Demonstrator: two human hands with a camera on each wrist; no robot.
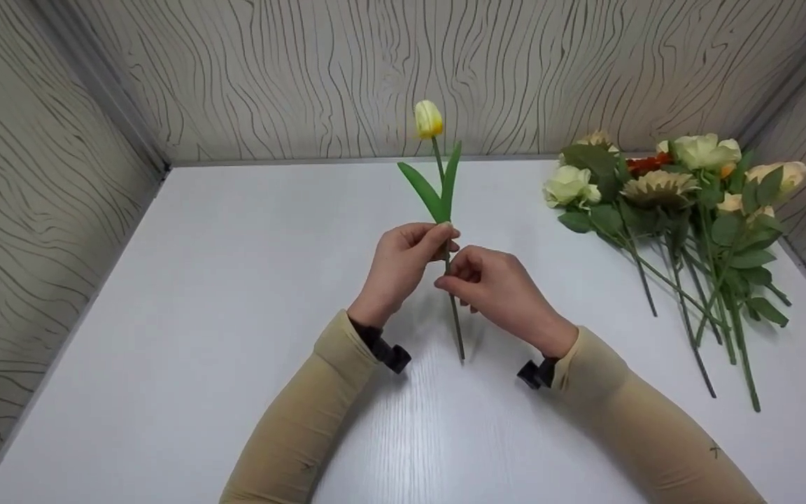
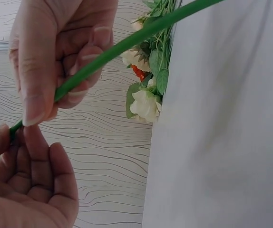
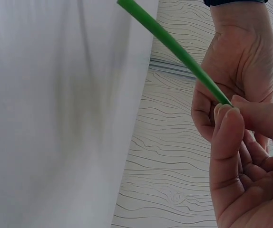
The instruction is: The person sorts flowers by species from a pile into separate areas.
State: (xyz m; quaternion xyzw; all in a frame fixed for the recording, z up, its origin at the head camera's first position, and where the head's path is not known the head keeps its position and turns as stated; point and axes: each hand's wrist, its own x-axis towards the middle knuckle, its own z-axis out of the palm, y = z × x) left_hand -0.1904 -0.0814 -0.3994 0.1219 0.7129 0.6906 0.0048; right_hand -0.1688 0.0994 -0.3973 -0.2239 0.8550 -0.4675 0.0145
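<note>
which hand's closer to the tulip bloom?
Left. The left hand pinches the stem just below the leaves, under the bloom; the right hand pinches it lower down.

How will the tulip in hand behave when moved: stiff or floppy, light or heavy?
The tulip is probably fairly stiff: its stem runs nearly straight past the right hand. Likely light, since fingertip pinches seem enough to hold it up. Its leaves stick out unsupported, so may flex if brushed.
</note>
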